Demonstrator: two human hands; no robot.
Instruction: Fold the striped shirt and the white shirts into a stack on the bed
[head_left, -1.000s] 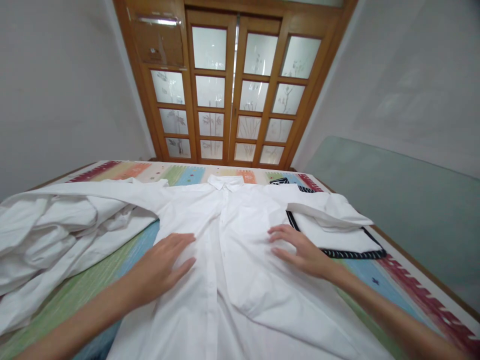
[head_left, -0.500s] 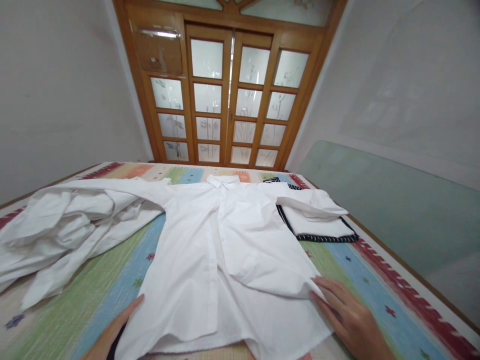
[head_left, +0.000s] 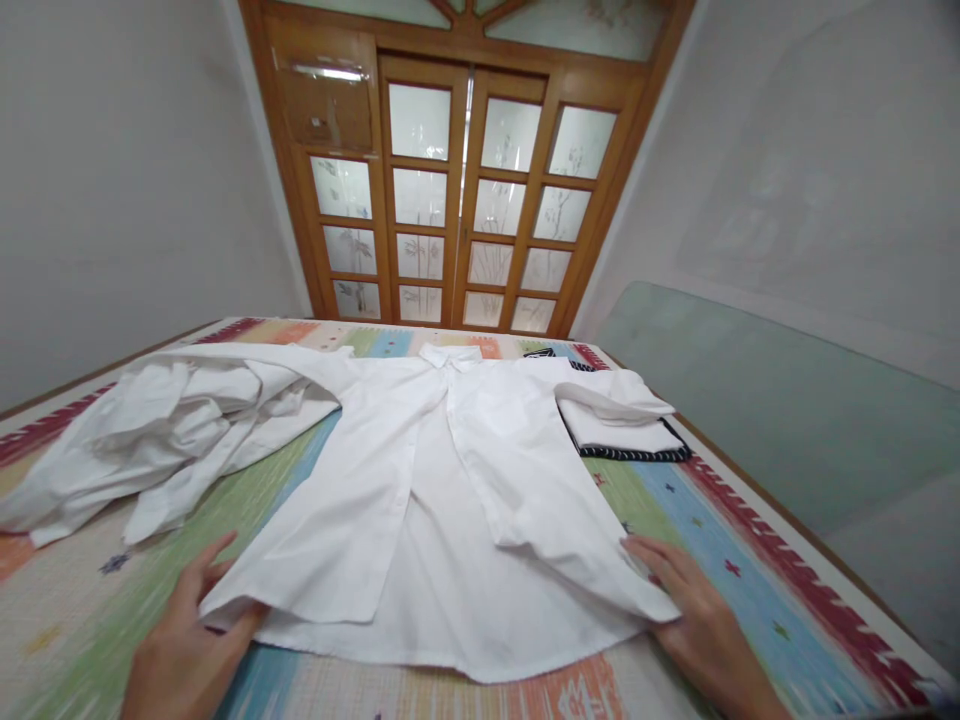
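My left hand (head_left: 186, 632) pinches a hem corner of the thin, softly creased white shirt (head_left: 480, 520), spread open-fronted between and beyond my fingers. My right hand (head_left: 694, 610) touches the opposite corner; whether those fingers pinch, I cannot tell. Its collar (head_left: 450, 356) points away from me, long axis running straight ahead. Past my left fingers slumps rumpled white cloth (head_left: 202, 420).
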